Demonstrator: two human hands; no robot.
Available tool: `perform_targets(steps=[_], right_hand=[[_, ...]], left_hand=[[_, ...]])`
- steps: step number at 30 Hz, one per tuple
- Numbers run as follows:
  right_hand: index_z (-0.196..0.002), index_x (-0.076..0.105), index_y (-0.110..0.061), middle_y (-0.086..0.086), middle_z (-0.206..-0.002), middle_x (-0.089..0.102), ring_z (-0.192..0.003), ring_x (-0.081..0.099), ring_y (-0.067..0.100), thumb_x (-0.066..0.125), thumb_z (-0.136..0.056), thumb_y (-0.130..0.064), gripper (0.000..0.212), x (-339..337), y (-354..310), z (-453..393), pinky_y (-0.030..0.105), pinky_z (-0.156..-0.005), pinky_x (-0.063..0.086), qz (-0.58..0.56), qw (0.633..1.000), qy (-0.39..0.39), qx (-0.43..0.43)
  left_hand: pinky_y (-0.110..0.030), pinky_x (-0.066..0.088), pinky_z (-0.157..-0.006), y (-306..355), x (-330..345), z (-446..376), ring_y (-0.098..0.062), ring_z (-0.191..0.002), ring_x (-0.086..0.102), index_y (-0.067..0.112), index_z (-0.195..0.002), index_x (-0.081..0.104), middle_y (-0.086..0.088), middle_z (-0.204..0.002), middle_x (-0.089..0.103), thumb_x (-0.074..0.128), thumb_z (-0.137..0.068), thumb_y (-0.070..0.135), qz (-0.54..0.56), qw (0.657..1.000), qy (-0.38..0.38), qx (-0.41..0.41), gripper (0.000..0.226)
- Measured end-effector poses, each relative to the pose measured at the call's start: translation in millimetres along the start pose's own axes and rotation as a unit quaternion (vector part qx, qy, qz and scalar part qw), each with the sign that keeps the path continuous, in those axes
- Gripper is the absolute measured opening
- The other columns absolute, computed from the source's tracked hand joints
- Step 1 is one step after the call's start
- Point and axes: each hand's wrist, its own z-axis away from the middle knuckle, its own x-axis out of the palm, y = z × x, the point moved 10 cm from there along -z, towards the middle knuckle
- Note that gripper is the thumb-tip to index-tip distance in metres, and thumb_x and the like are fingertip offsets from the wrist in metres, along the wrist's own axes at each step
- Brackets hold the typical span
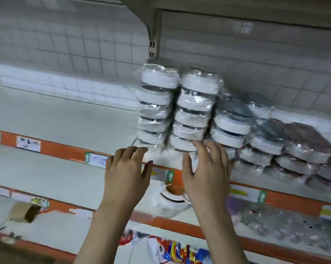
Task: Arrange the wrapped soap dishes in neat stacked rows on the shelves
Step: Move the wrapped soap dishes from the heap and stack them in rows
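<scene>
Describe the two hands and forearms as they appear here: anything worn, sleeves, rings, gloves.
Both hands, left and right, are bare: no gloves, rings, watch or bracelets show. The forearms are bare too, with no sleeve in view down to the frame's bottom edge. Nails look short and unpainted, though blur limits detail.

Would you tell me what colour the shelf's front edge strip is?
Orange, on the shelf edge strip, clearest in the head view.

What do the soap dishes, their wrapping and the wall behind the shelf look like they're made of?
Soap dishes: probably smooth white plastic or ceramic; blur leaves it open.
Wrapping: thin clear plastic film, crinkled with bright glints.
Wall: seemingly glossy white ceramic tile, with grid-like joints.
</scene>
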Motion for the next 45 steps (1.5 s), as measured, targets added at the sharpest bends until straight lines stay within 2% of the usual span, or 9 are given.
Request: perform_targets(steps=[7,12,17,22,27,30,36,40,45], right_hand=[[-0.11,0.066,-0.015,0.008,-0.114,0.063,-0.116,0.052,0.033,0.041,-0.085,-0.038,0.043,64.8,-123.7,44.6,0.046,-0.096,0.044,-0.048,0.997,-0.047,-0.035],[-0.11,0.067,-0.014,0.009,-0.112,0.063,-0.112,0.055,0.032,0.053,-0.082,-0.029,0.035,114.0,-213.7,56.8,0.044,-0.093,0.045,-0.088,0.989,-0.098,-0.071],[-0.108,0.068,-0.011,0.011,-0.109,0.064,-0.109,0.057,0.033,0.055,-0.08,-0.026,0.034,165.3,-292.4,58.4,0.044,-0.092,0.046,-0.131,0.98,-0.11,-0.106],[-0.107,0.067,-0.012,0.009,-0.105,0.064,-0.1,0.058,0.032,0.057,-0.082,-0.025,0.03,233.8,-374.9,55.0,0.04,-0.086,0.047,-0.195,0.964,-0.144,-0.112],[-0.102,0.068,-0.01,0.011,-0.095,0.065,-0.087,0.06,0.035,0.054,-0.081,-0.025,0.03,309.9,-469.3,41.9,0.04,-0.077,0.049,-0.236,0.948,-0.173,-0.121],[-0.103,0.068,-0.01,0.011,-0.097,0.065,-0.089,0.06,0.035,0.055,-0.081,-0.025,0.03,354.9,-523.1,30.6,0.041,-0.077,0.049,-0.249,0.94,-0.194,-0.127],[-0.115,0.064,-0.012,0.007,-0.115,0.062,-0.107,0.054,0.03,0.059,-0.089,-0.021,0.028,438.3,-609.6,32.5,0.038,-0.091,0.042,-0.248,0.909,-0.296,-0.158],[-0.108,0.066,-0.01,0.007,-0.111,0.063,-0.103,0.057,0.032,0.06,-0.086,-0.02,0.026,469.9,-652.7,44.4,0.041,-0.088,0.047,-0.248,0.902,-0.306,-0.179],[-0.112,0.065,-0.011,0.005,-0.116,0.061,-0.109,0.055,0.028,0.056,-0.088,-0.024,0.028,506.5,-712.7,48.9,0.04,-0.093,0.043,-0.23,0.898,-0.325,-0.188]], left_hand=[[-0.044,0.048,-0.065,-145.0,-40.2,22.6,-0.038,-0.077,0.063,0.009,-0.096,0.07,-0.01,-0.088,0.07,0.081,-0.068,0.015,-0.045,0.996,-0.034,-0.064,0.031],[-0.047,0.046,-0.075,-237.9,-71.7,29.0,-0.041,-0.091,0.061,0.008,-0.105,0.068,-0.013,-0.098,0.07,0.073,-0.079,0.018,-0.056,0.989,-0.034,-0.132,0.029],[-0.042,0.039,-0.089,-322.3,-91.5,24.5,-0.031,-0.113,0.052,0.018,-0.124,0.059,-0.005,-0.121,0.062,0.056,-0.092,0.031,-0.075,0.977,-0.042,-0.197,0.035],[-0.039,0.037,-0.086,-415.3,-103.5,9.6,-0.03,-0.11,0.054,0.02,-0.122,0.06,-0.003,-0.12,0.063,0.056,-0.091,0.033,-0.104,0.968,-0.041,-0.223,0.034],[-0.034,0.036,-0.091,-512.6,-114.4,-41.3,-0.022,-0.116,0.051,0.026,-0.13,0.05,0.004,-0.126,0.058,0.045,-0.096,0.039,-0.144,0.96,-0.06,-0.231,0.037],[-0.033,0.039,-0.088,-567.8,-123.5,-79.1,-0.023,-0.112,0.054,0.025,-0.129,0.051,0.003,-0.122,0.06,0.045,-0.096,0.039,-0.159,0.96,-0.067,-0.222,0.036],[-0.034,0.036,-0.091,-662.8,-132.5,-106.4,-0.023,-0.112,0.053,0.025,-0.129,0.05,0.002,-0.12,0.06,0.045,-0.096,0.038,-0.163,0.949,-0.079,-0.259,0.036],[-0.034,0.035,-0.091,-717.1,-132.2,-102.3,-0.023,-0.114,0.051,0.026,-0.129,0.05,0.004,-0.122,0.059,0.045,-0.096,0.038,-0.154,0.94,-0.093,-0.29,0.036],[-0.035,0.036,-0.092,-787.6,-142.2,-106.0,-0.023,-0.115,0.05,0.026,-0.13,0.05,0.004,-0.123,0.058,0.045,-0.096,0.039,-0.138,0.936,-0.093,-0.311,0.037]])
